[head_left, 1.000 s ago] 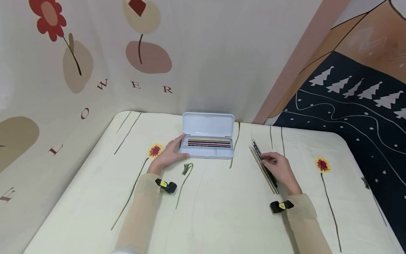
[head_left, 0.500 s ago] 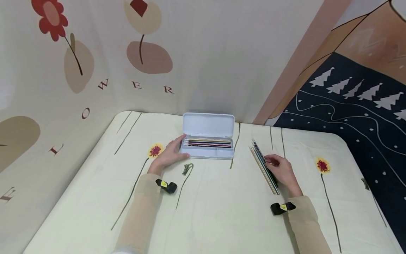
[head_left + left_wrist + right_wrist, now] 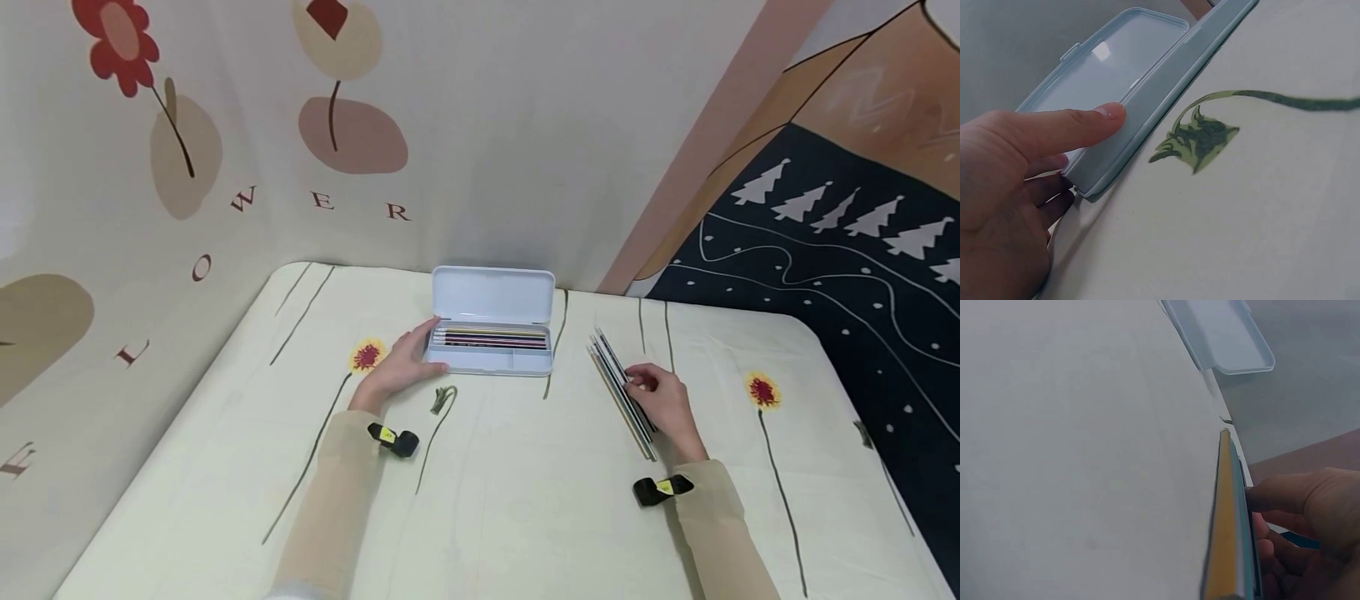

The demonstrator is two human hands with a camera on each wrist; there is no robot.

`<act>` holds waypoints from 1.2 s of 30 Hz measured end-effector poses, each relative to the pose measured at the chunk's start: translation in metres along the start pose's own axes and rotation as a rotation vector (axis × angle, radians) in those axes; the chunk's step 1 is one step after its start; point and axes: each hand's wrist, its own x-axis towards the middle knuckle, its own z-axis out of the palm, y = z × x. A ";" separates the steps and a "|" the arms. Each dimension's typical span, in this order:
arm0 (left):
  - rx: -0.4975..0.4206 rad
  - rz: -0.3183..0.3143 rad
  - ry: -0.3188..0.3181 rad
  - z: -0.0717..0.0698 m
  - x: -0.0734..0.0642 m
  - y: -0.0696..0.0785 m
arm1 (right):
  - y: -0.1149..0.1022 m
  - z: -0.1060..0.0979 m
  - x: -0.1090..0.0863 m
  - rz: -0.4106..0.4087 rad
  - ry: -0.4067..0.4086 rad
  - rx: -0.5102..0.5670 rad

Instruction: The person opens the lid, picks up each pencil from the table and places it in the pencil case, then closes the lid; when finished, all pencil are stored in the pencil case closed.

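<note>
A light-blue pencil case [image 3: 487, 361] lies open at the back of the table, with several striped pencils [image 3: 491, 337] in its rear section. My left hand [image 3: 401, 362] grips the case's left end. In the left wrist view, the thumb [image 3: 1094, 124] presses the front wall and the other fingers sit around the end, partly hidden. To the right of the case, a slanted bundle of pencils [image 3: 619, 402] is pinched by my right hand [image 3: 663, 404] along its right side. A gold pencil [image 3: 1225, 519] is nearest in the right wrist view; the fingertips are partly hidden behind the bundle.
A pale cloth [image 3: 510, 483] printed with flowers and stems covers the table. The raised case lid [image 3: 492, 293] stands close to the white printed wall [image 3: 540, 167]. A dark panel with tree shapes [image 3: 847, 275] borders the right side.
The right hand first shifted slightly right, then slightly back left, and the pencil bundle now lies a little further left and closer together. The left hand and the pencil case stayed put.
</note>
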 end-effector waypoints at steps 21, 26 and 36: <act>-0.003 0.008 0.002 0.000 0.001 -0.002 | -0.005 -0.002 -0.002 0.008 0.017 0.034; 0.003 0.008 0.003 0.000 0.001 -0.001 | -0.008 0.000 -0.001 0.003 0.011 0.059; 0.018 0.012 0.001 0.000 0.001 -0.002 | -0.020 0.006 0.003 -0.068 0.003 0.106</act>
